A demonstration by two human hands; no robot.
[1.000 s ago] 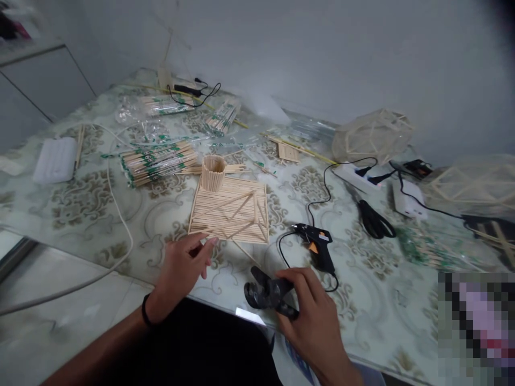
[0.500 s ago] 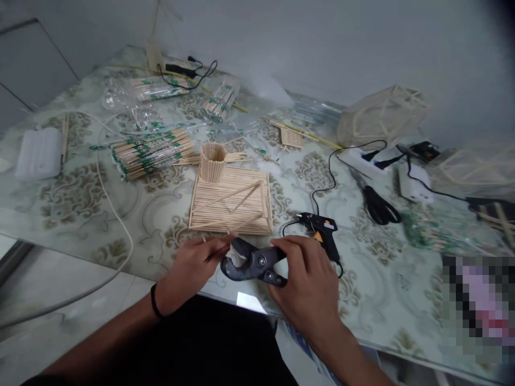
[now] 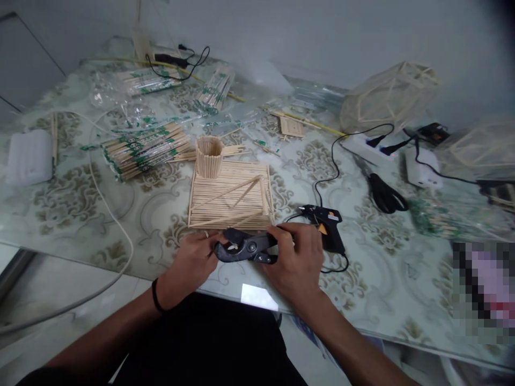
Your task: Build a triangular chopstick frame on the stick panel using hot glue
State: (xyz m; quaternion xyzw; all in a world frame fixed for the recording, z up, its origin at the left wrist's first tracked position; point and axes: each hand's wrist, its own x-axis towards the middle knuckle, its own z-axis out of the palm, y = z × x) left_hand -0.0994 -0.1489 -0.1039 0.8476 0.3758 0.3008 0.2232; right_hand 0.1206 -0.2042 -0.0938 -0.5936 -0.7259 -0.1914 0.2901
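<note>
In my right hand (image 3: 295,257) I grip a dark pipe cutter (image 3: 251,247) by its handles, jaws to the left. My left hand (image 3: 195,261) is closed at the jaws, with fingers pinched on a thin wooden stick (image 3: 206,234). Only a pale tip of it shows; the rest is hidden by the fingers. Just beyond both hands lies a flat panel of wooden sticks (image 3: 225,187). Several loose sticks lie on it, along with a round stick cup (image 3: 210,156) standing upright at its back left corner.
A black glue gun (image 3: 328,225) lies right of the panel, its cord running to a power strip (image 3: 372,147). Black-handled scissors (image 3: 386,194) are farther right. Bundled sticks in wrappers (image 3: 147,150) lie left. A white cable (image 3: 110,198) crosses the table's left side.
The cutter's jaws have closed further, and my right hand's grip has tightened. Both hands have shifted slightly up and left in view, and the camera has turned a little.
</note>
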